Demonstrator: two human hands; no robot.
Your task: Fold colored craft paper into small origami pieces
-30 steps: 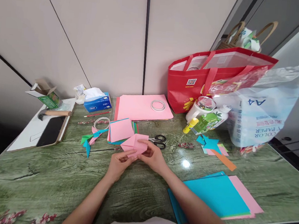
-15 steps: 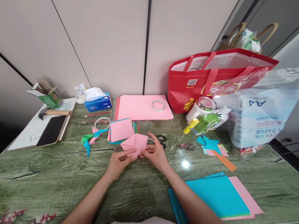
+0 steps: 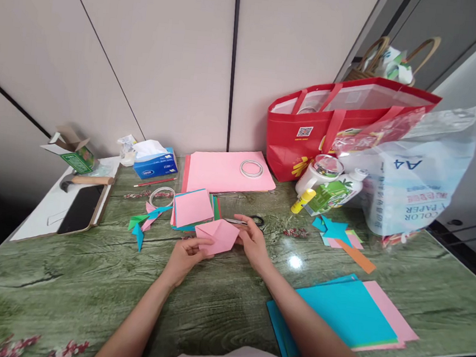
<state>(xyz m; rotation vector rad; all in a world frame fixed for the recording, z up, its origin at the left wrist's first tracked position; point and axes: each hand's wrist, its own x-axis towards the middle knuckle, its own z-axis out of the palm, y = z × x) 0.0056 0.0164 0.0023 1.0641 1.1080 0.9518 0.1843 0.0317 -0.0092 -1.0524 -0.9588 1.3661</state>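
Observation:
A folded pink paper [image 3: 220, 237] is held between both hands above the middle of the table. My left hand [image 3: 186, 257] pinches its lower left edge. At its right corner, my right hand [image 3: 252, 244] grips it between thumb and fingers. Just behind lies a stack of small coloured squares [image 3: 193, 208], pink on top. Black-handled scissors [image 3: 256, 221] lie partly hidden behind my right hand. Blue, green and pink folded pieces [image 3: 150, 220] are to the left, beside a roll of tape [image 3: 162, 196].
Large pink sheets [image 3: 222, 171] with a tape roll lie at the back. Rightward are a red bag [image 3: 283, 143], a glue stick [image 3: 303, 201], paper stars [image 3: 337, 230] and blue sheets [image 3: 343, 312]. Leftward are a tissue box [image 3: 155, 166], hammer [image 3: 90, 179] and phone [image 3: 81, 209].
The pink paper has turned and now lies flatter and slightly to the right. My right hand has moved from its lower edge to its right corner; my left hand has shifted little.

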